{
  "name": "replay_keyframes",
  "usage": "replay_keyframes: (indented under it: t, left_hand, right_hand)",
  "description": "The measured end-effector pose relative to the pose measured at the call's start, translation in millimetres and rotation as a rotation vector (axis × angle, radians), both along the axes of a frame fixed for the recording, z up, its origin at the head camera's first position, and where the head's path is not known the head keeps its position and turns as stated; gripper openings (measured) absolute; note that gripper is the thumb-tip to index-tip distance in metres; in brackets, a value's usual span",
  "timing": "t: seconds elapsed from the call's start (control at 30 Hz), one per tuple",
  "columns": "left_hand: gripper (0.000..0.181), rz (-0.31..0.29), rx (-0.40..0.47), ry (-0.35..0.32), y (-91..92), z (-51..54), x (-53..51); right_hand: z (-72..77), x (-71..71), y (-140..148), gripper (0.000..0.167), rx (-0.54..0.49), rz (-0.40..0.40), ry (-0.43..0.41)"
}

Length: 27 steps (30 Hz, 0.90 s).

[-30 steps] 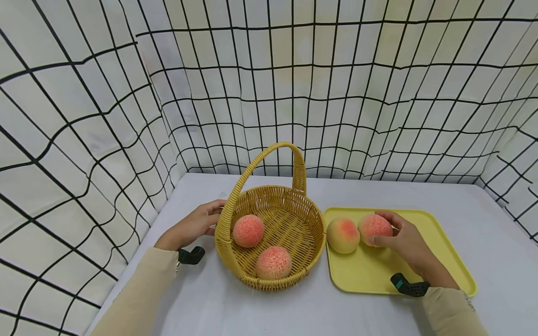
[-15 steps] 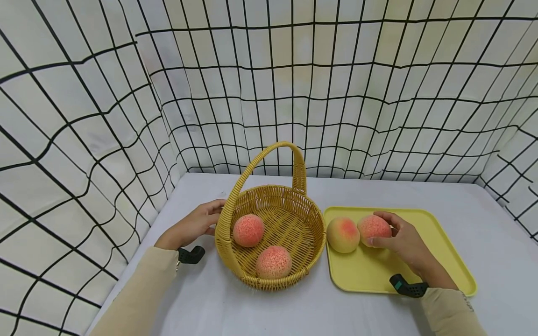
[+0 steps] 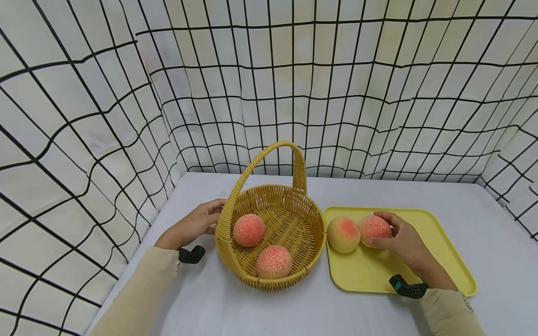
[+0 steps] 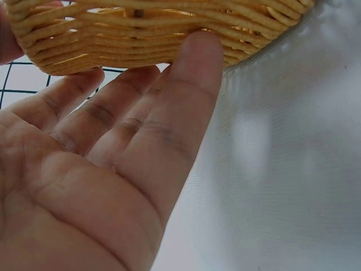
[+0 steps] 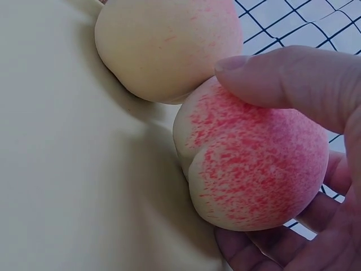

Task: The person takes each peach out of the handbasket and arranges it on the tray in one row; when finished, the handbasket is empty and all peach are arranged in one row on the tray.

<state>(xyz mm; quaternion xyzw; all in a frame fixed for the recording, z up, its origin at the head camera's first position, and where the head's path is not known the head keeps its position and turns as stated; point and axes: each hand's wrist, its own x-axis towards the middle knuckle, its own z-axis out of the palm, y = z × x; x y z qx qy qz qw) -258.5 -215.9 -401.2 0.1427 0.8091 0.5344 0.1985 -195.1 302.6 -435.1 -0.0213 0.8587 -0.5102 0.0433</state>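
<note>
My right hand grips a red-speckled peach on the yellow tray; the thumb lies over one side and the fingers curl round the other. Touching it on the left is a paler peach with a red blush. My left hand touches the outer left side of a woven basket with a tall handle. In the left wrist view its fingers rest extended against the wicker. Two peaches lie in the basket, one at the left and another near the front rim.
The basket stands directly left of the tray on a white-covered table. Behind and beside the table hangs white cloth with a black grid net. The basket handle arches high on its left side.
</note>
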Motion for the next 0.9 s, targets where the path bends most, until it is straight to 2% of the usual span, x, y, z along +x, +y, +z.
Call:
replay_keyframes:
  t: [0.47, 0.67, 0.9]
  left_hand:
    - [0.051, -0.002, -0.005, 0.001, 0.6, 0.7, 0.7]
    - [0.050, -0.002, 0.008, -0.002, 0.8, 0.0, 0.3]
    - [0.051, 0.006, 0.010, -0.005, 0.6, -1.2, -0.8]
  right_hand:
    - [3.3, 3.5, 2.6, 0.085, -0.018, 0.042, 0.019]
    - [3.7, 4.1, 3.8, 0.085, -0.020, 0.038, 0.019]
    - [3.3, 3.5, 2.8, 0.083, 0.024, 0.003, 0.032]
